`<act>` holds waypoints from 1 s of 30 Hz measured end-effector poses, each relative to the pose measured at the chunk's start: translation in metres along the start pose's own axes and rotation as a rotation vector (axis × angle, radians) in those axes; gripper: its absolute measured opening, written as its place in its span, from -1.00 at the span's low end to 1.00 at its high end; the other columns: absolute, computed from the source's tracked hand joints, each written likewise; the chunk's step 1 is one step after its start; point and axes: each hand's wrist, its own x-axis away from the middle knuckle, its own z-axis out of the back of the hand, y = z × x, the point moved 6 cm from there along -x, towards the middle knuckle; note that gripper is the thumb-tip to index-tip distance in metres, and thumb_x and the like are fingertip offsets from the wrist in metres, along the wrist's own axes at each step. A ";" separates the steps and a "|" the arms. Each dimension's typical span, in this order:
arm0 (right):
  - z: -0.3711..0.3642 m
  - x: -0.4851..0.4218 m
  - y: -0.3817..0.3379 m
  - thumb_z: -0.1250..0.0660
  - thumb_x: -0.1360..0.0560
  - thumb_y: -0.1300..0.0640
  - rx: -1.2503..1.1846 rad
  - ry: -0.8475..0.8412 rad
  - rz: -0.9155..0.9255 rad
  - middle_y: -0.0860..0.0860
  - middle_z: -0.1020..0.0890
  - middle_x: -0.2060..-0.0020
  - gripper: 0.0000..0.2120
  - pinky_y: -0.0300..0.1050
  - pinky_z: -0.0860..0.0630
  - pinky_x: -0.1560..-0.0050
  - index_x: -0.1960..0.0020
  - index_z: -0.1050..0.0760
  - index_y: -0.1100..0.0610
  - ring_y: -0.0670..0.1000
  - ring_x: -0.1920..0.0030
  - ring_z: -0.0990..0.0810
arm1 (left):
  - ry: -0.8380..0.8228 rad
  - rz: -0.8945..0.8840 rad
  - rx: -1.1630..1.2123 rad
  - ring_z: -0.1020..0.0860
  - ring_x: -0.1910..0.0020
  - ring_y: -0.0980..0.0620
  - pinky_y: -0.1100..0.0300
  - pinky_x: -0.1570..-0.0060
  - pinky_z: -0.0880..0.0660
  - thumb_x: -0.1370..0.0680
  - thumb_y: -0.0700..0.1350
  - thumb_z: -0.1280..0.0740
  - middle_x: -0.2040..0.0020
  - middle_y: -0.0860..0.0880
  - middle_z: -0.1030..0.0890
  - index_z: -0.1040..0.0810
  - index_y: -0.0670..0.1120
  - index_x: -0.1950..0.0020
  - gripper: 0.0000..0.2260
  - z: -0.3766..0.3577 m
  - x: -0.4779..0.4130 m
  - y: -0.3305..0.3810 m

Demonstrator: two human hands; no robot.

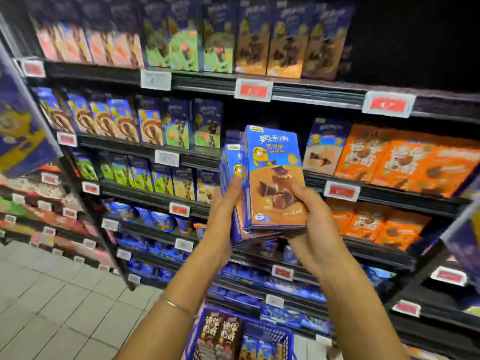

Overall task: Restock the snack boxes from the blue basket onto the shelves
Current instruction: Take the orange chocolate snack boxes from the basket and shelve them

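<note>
Dark shop shelves (pixel 202 84) packed with rows of blue snack cartons fill the frame from top to bottom, the upper rows blurred. A pale tiled floor (pixel 52 294) runs along the lower left. Orange packs (pixel 389 162) line the shelves on the right.

At the centre, a person holds a small stack of blue-and-brown snack boxes (pixel 275 183) upright and slightly tilted, raised in front of the middle shelves, between the blue cartons and the orange packs. Whether the stack touches a shelf cannot be told.

Below, at the bottom edge, stands the blue basket (pixel 275 333), with more boxes (pixel 220 331) standing upright inside it.

The right hand (pixel 311 224) grips the stack's lower right corner, thumb pressed on the front face, fingers curled underneath. The left hand (pixel 223 203) clasps the stack's left side, thumb lying on the front of a rear box, fingers wrapped out of sight behind.

Red-and-white price tags (pixel 254 90) dot the shelf edges. A thin bracelet (pixel 179 306) circles the left forearm.
</note>
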 end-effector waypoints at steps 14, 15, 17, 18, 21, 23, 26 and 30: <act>0.016 -0.048 -0.153 -0.37 -0.47 0.00 -0.009 -0.125 0.231 0.17 -0.73 -0.07 -0.67 0.02 -0.61 -0.02 -0.15 -0.68 0.14 0.12 -0.03 -0.70 | -0.111 -0.285 0.012 -0.55 -0.32 -0.36 -0.29 -0.30 -0.51 -0.25 0.10 -0.53 -0.48 -0.34 -0.51 -0.33 -0.25 -0.59 -0.02 -0.108 -0.060 0.100; 0.020 -0.054 -0.160 -0.36 -0.49 0.01 -0.015 -0.130 0.243 0.15 -0.73 -0.05 -0.72 0.05 -0.58 -0.07 -0.07 -0.72 0.11 0.11 -0.02 -0.71 | -0.109 -0.306 0.001 -0.55 -0.34 -0.39 -0.35 -0.33 -0.48 -0.25 0.11 -0.53 -0.48 -0.34 -0.51 -0.33 -0.23 -0.60 -0.02 -0.112 -0.063 0.108; 0.025 -0.068 -0.171 -0.32 -0.53 0.04 -0.030 -0.137 0.272 0.12 -0.75 -0.01 -0.76 0.12 -0.53 -0.18 0.03 -0.75 0.08 0.08 0.01 -0.72 | -0.085 -0.354 -0.012 -0.54 -0.31 -0.42 -0.37 -0.34 -0.45 -0.23 0.10 -0.52 -0.47 -0.37 -0.50 -0.32 -0.25 -0.60 0.00 -0.115 -0.072 0.123; 0.028 -0.074 -0.176 -0.31 -0.54 0.05 -0.037 -0.128 0.280 0.11 -0.75 0.01 -0.75 0.14 -0.51 -0.21 0.04 -0.75 0.10 0.07 0.02 -0.72 | -0.076 -0.379 -0.023 -0.54 -0.29 -0.44 -0.36 -0.32 -0.47 -0.23 0.10 -0.52 -0.47 -0.38 -0.50 -0.32 -0.26 -0.59 0.00 -0.115 -0.076 0.130; 0.037 -0.097 -0.194 -0.27 -0.58 0.10 -0.043 -0.075 0.294 0.13 -0.74 0.01 -0.76 0.08 -0.59 -0.11 -0.06 -0.68 0.16 0.08 0.06 -0.73 | -0.108 -0.428 -0.080 -0.61 -0.24 -0.39 -0.24 -0.17 -0.62 -0.30 0.08 -0.50 -0.41 -0.35 -0.57 -0.35 -0.25 -0.57 -0.09 -0.115 -0.089 0.146; 0.041 -0.115 -0.207 -0.27 -0.59 0.11 0.001 -0.022 0.324 0.10 -0.75 0.09 -0.79 -0.07 -0.66 0.16 0.01 -0.67 0.12 0.04 0.16 -0.74 | -0.143 -0.438 -0.077 -0.66 -0.11 -0.29 -0.16 -0.07 -0.66 -0.40 0.00 -0.45 -0.39 -0.35 -0.58 -0.35 -0.26 -0.57 -0.22 -0.112 -0.101 0.155; 0.040 -0.141 -0.228 -0.30 -0.59 0.13 0.172 0.045 0.424 0.07 -0.76 0.15 -0.83 -0.11 -0.65 0.20 0.05 -0.66 0.12 0.01 0.19 -0.74 | -0.222 -0.451 -0.062 -0.74 0.04 -0.16 -0.08 0.08 -0.72 -0.48 0.00 -0.33 -0.21 -0.24 -0.70 -0.44 -0.24 -0.49 -0.38 -0.107 -0.122 0.170; 0.040 -0.169 -0.250 -0.40 -0.57 0.12 0.454 0.233 0.595 0.05 -0.76 0.08 -0.86 0.04 -0.68 0.01 -0.09 -0.63 0.14 0.03 0.07 -0.76 | -0.317 -0.477 -0.051 -0.78 0.11 -0.08 0.04 0.18 -0.71 -0.51 0.03 -0.29 0.00 -0.10 -0.79 -0.62 -0.11 -0.22 -0.64 -0.104 -0.148 0.195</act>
